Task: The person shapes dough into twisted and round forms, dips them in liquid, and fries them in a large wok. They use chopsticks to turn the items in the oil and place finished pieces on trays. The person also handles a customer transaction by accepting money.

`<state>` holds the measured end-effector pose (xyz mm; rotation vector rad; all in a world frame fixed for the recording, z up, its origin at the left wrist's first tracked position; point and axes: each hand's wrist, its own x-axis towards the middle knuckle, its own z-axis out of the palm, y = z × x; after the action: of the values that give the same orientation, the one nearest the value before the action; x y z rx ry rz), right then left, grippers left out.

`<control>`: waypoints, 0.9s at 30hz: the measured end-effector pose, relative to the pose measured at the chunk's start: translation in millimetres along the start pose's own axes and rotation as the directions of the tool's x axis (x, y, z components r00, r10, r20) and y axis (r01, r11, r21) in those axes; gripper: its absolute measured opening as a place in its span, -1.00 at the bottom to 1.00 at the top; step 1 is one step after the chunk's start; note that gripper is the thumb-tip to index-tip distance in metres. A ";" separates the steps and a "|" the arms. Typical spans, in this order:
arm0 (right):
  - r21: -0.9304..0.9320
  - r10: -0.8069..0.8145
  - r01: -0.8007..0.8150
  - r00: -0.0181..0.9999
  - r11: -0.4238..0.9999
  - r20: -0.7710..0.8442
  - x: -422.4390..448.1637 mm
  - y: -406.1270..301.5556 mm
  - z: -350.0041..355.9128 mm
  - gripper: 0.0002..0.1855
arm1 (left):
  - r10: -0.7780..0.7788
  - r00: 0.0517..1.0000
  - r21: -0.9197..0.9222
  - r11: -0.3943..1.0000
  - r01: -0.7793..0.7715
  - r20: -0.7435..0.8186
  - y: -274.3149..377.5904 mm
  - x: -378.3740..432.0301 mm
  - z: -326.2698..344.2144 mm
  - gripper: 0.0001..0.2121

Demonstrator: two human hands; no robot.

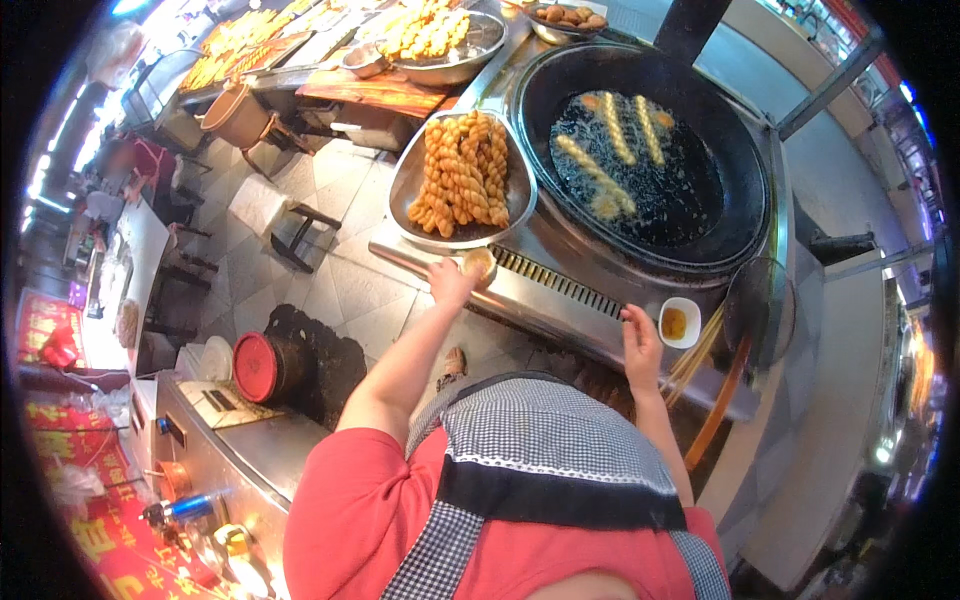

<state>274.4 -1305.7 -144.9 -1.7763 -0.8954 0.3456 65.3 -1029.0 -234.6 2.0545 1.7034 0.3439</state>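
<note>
My left hand (452,283) has its fingers on a small round tan object (480,262), perhaps a cup, at the stove's steel front edge. Just beyond it, a steel bowl (399,161) holds a pile of browned fried dough twists (461,172). My right hand (642,346) is by the front edge with nothing visible in it, left of a small white bowl (691,324) with amber liquid. In a large black wok (544,90) of bubbling oil float several pale dough twists (619,131) and a few small round pieces.
Long wooden chopsticks (701,352) and a wire-mesh skimmer (761,307) with a wooden handle lie at the right. A stool (304,232) and a red-lidded container (255,367) stand on the left floor. Farther back are fried food trays (247,45) and a seated person (150,161).
</note>
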 end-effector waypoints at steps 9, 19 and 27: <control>-0.239 -0.223 0.288 0.938 0.927 0.264 29.8 -75.5 139.2 -0.46 | 0.575 0.720 -0.509 0.785 -0.352 0.390 19.8 -23.8 -54.2 -0.59; -0.061 -0.271 0.286 0.945 0.956 0.185 59.2 -163.0 235.0 -0.68 | 0.612 0.713 -0.618 0.718 -0.320 0.342 -17.2 33.6 -174.4 -0.26; 0.147 -0.221 0.179 0.912 0.973 0.346 114.3 -197.8 288.2 -0.73 | 0.421 0.881 -0.631 0.749 -0.202 0.216 -31.1 65.1 -237.4 -0.22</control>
<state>94.2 -997.1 -58.4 -1.5239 -1.2823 0.5888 -57.5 -918.8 -49.3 1.7721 0.8679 0.5125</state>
